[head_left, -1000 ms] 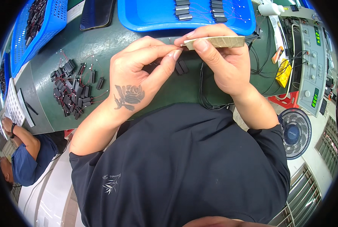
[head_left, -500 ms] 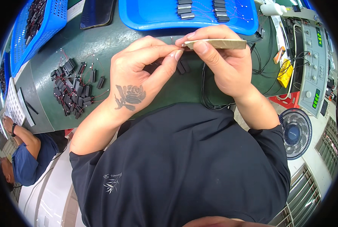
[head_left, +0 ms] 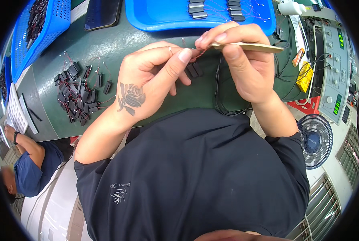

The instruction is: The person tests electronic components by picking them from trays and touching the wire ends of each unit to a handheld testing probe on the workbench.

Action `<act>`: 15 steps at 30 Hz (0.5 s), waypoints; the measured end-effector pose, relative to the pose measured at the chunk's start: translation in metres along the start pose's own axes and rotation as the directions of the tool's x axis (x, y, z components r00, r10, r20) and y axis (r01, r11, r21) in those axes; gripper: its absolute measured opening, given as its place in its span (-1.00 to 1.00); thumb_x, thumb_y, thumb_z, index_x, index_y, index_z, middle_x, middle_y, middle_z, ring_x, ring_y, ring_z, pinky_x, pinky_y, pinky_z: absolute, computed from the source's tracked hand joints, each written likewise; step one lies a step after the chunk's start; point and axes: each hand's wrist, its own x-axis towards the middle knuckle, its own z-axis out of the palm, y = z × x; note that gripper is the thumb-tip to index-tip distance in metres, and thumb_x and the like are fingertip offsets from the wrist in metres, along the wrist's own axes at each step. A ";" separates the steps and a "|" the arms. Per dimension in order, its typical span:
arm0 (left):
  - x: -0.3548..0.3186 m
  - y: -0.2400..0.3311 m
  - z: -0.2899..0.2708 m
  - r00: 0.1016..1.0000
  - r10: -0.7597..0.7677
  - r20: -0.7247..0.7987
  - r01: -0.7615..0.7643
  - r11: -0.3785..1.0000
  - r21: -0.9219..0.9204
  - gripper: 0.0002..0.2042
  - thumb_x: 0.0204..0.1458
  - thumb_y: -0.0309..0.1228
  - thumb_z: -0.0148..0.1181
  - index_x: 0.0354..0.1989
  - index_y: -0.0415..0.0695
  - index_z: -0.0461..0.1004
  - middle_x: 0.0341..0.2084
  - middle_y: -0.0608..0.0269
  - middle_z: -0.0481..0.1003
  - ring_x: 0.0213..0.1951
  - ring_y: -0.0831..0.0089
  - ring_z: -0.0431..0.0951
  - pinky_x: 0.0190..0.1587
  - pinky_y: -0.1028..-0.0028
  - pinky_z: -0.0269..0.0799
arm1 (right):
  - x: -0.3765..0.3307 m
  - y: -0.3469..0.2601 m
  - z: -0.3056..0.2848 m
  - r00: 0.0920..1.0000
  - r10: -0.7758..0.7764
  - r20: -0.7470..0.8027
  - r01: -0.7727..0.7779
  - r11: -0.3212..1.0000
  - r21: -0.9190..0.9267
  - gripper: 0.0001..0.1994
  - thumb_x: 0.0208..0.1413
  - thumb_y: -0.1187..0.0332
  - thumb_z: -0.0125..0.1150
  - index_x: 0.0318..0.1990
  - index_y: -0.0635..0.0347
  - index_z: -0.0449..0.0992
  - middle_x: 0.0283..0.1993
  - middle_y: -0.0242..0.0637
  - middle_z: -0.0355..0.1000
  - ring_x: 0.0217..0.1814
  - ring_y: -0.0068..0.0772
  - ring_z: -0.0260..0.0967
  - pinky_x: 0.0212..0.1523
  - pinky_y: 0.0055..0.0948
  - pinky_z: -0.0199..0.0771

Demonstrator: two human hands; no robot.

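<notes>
My left hand (head_left: 149,74), with thumb and forefinger pressed together, pinches one end of a twisted red-and-black wire (head_left: 200,54). My right hand (head_left: 250,66) grips a flat brass-coloured pair of tweezers (head_left: 264,47), its narrow end toward the left hand. The wire runs between the two hands; its ends are hidden by my fingers. Below them on the green table (head_left: 119,52) lies a black block-shaped part (head_left: 194,70). Left of my left hand is a loose pile of small black parts with thin wires (head_left: 80,96).
A blue tray (head_left: 155,25) holding rows of black parts stands ahead. At far left are a blue basket (head_left: 58,30) and a phone (head_left: 102,14). Black cables (head_left: 218,96), a yellow box (head_left: 304,76) and an instrument with green digits (head_left: 333,68) are at right. A co-worker (head_left: 30,172) sits left.
My right hand has moved slightly right and up with the tweezers. The gap between my hands has widened, and the twisted wire now shows between them.
</notes>
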 end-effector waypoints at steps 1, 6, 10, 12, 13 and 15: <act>0.001 0.001 -0.001 1.000 0.000 0.001 0.000 1.000 0.001 -0.84 0.37 -0.47 0.32 -0.14 -0.34 0.74 -0.25 0.17 0.66 -0.44 0.56 0.59 -0.45 0.67 0.41 | 0.001 0.000 0.000 1.000 -0.001 -0.001 0.001 1.000 0.000 -0.82 0.56 0.34 0.13 0.12 0.24 0.47 0.04 0.04 0.56 0.11 -0.07 0.59 0.11 -0.11 0.74; 0.003 0.003 -0.005 0.998 -0.064 -0.027 0.064 0.998 0.012 -0.80 0.39 -0.43 0.30 -0.02 -0.33 0.70 -0.18 0.14 0.66 -0.42 0.54 0.61 -0.47 0.68 0.44 | 0.003 -0.006 0.002 0.993 0.039 -0.112 -0.015 0.977 0.212 -0.78 0.59 0.27 0.08 0.13 0.23 0.44 0.05 0.08 0.54 0.10 -0.03 0.60 0.09 -0.09 0.80; 0.004 0.005 -0.004 0.995 -0.081 -0.062 0.082 0.997 0.013 -0.74 0.41 -0.41 0.27 0.13 -0.33 0.62 -0.19 0.10 0.65 -0.41 0.52 0.62 -0.48 0.66 0.45 | 0.004 -0.009 -0.003 0.986 0.135 -0.102 -0.090 0.929 0.360 -0.78 0.61 0.27 0.04 0.14 0.24 0.43 0.07 0.11 0.51 0.07 -0.02 0.62 0.05 -0.16 0.84; 0.004 0.005 -0.006 0.995 -0.076 -0.062 0.074 0.996 -0.047 -0.73 0.41 -0.41 0.27 0.14 -0.33 0.61 -0.19 0.09 0.65 -0.41 0.52 0.62 -0.48 0.66 0.45 | 0.004 -0.013 -0.004 0.977 0.194 -0.087 -0.152 0.925 0.348 -0.79 0.60 0.29 0.05 0.14 0.25 0.44 0.06 0.10 0.52 0.06 -0.02 0.63 0.03 -0.17 0.85; 0.005 0.006 -0.008 0.996 -0.071 -0.063 0.064 0.992 -0.106 -0.73 0.42 -0.41 0.26 0.15 -0.34 0.59 -0.19 0.09 0.64 -0.41 0.51 0.63 -0.49 0.66 0.46 | 0.005 -0.016 -0.004 0.965 0.251 -0.072 -0.214 0.917 0.336 -0.79 0.59 0.31 0.07 0.15 0.25 0.45 0.06 0.09 0.53 0.05 -0.03 0.63 0.02 -0.18 0.85; 0.005 0.006 -0.011 0.996 -0.059 -0.065 0.043 0.974 -0.223 -0.72 0.42 -0.42 0.25 0.18 -0.34 0.56 -0.20 0.08 0.64 -0.40 0.51 0.63 -0.49 0.65 0.46 | 0.004 -0.019 -0.005 0.930 0.364 -0.043 -0.334 0.891 0.307 -0.80 0.57 0.35 0.10 0.15 0.26 0.48 0.04 0.08 0.54 0.02 -0.04 0.65 -0.02 -0.21 0.86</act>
